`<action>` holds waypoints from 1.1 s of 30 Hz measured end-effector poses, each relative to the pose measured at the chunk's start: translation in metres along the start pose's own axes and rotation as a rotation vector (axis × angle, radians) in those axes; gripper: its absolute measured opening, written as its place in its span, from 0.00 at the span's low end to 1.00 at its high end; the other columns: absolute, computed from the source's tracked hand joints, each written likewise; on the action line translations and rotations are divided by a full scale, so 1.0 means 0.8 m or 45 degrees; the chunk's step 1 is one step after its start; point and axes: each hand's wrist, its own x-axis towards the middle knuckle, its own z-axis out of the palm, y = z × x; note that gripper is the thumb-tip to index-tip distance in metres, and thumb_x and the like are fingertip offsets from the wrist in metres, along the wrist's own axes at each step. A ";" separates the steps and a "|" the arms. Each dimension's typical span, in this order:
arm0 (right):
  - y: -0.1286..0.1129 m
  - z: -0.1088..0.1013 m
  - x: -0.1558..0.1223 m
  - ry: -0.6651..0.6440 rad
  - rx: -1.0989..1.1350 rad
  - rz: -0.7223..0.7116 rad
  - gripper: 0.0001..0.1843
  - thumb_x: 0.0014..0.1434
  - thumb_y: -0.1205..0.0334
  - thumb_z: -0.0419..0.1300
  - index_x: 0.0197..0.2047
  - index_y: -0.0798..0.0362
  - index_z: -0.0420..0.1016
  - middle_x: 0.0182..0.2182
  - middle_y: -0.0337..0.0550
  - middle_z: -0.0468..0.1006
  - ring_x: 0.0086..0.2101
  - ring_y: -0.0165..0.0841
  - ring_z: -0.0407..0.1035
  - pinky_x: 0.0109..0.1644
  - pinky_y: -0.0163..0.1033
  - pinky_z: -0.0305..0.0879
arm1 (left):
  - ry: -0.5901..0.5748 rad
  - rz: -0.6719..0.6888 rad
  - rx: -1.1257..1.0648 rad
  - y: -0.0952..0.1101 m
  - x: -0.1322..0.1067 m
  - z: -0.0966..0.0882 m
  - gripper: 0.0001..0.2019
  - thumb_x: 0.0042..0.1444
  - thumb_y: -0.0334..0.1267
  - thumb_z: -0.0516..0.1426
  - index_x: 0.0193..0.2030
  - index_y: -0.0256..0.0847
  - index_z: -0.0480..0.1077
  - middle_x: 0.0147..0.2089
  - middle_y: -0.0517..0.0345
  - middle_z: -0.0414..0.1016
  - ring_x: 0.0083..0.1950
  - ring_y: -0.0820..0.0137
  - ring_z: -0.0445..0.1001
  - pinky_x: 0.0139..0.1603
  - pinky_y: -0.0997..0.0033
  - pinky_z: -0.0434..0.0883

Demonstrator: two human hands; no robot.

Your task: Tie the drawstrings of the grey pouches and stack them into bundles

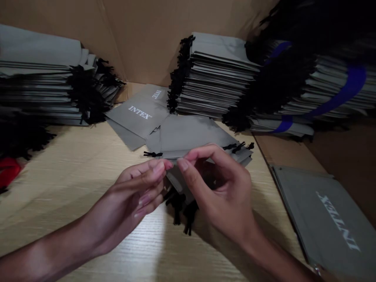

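A grey drawstring bag [179, 181] is pinched at its edge by the right hand [219, 192] above the worktop [73, 192]; whether the half-curled left hand [132, 199] grips it cannot be told. Handling of this 1 bag is judged to be in hand; a firm 2-handed hold seems called for.

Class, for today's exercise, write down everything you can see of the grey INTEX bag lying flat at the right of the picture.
The grey INTEX bag is a flat, matte pouch; its material cannot be told from here. Large white serif capitals spell INTEX, upside down and slanted from this view. A darker band runs along its upper edge. It appears to rest on brown cardboard, its left edge beside the light wood tabletop. The picture cuts off its lower right part, and no cord shows.
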 end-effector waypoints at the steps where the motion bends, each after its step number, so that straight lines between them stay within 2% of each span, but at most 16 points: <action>1: 0.000 0.000 0.000 -0.010 -0.010 -0.008 0.04 0.70 0.65 0.71 0.46 0.46 0.84 0.37 0.33 0.82 0.30 0.26 0.71 0.32 0.35 0.66 | -0.001 0.006 0.000 0.000 0.000 0.001 0.12 0.56 0.43 0.79 0.36 0.41 0.85 0.26 0.69 0.57 0.26 0.78 0.44 0.21 0.84 0.58; 5: -0.002 0.002 0.002 -0.078 -0.047 -0.056 0.05 0.68 0.68 0.71 0.43 0.47 0.86 0.35 0.34 0.83 0.32 0.27 0.75 0.34 0.35 0.70 | 0.035 0.027 0.021 0.000 -0.001 0.001 0.13 0.54 0.45 0.80 0.38 0.41 0.87 0.26 0.69 0.58 0.25 0.80 0.43 0.20 0.86 0.58; 9: -0.005 0.006 0.001 -0.078 0.006 -0.017 0.04 0.68 0.66 0.72 0.43 0.48 0.89 0.32 0.33 0.84 0.31 0.27 0.75 0.33 0.34 0.70 | 0.106 0.159 0.118 -0.002 -0.003 0.001 0.13 0.55 0.47 0.80 0.39 0.43 0.88 0.24 0.69 0.62 0.24 0.81 0.46 0.19 0.87 0.57; 13: -0.007 0.008 0.000 -0.075 0.029 0.041 0.03 0.70 0.63 0.73 0.44 0.46 0.91 0.32 0.34 0.85 0.29 0.27 0.73 0.31 0.34 0.68 | 0.097 0.248 0.172 -0.002 -0.001 0.003 0.11 0.55 0.47 0.80 0.40 0.47 0.90 0.23 0.70 0.63 0.21 0.83 0.49 0.19 0.87 0.56; 22: -0.008 0.007 0.000 -0.067 0.066 0.108 0.04 0.70 0.61 0.72 0.45 0.46 0.91 0.35 0.37 0.88 0.30 0.30 0.76 0.32 0.36 0.70 | 0.083 0.252 0.180 -0.001 -0.002 0.004 0.11 0.56 0.47 0.80 0.39 0.47 0.90 0.23 0.69 0.63 0.22 0.82 0.46 0.18 0.84 0.53; 27: -0.008 0.008 0.000 -0.063 0.062 0.101 0.03 0.69 0.63 0.72 0.43 0.47 0.90 0.34 0.35 0.87 0.29 0.27 0.74 0.31 0.34 0.68 | 0.115 0.253 0.184 -0.003 0.000 0.004 0.13 0.55 0.48 0.80 0.37 0.44 0.88 0.25 0.66 0.66 0.22 0.82 0.49 0.19 0.84 0.54; 33: -0.011 0.009 0.000 -0.055 0.053 0.123 0.02 0.67 0.64 0.71 0.41 0.49 0.86 0.30 0.35 0.84 0.27 0.27 0.72 0.29 0.34 0.66 | 0.106 0.237 0.188 -0.006 0.000 0.000 0.14 0.53 0.47 0.81 0.41 0.44 0.89 0.24 0.67 0.64 0.23 0.81 0.52 0.20 0.85 0.57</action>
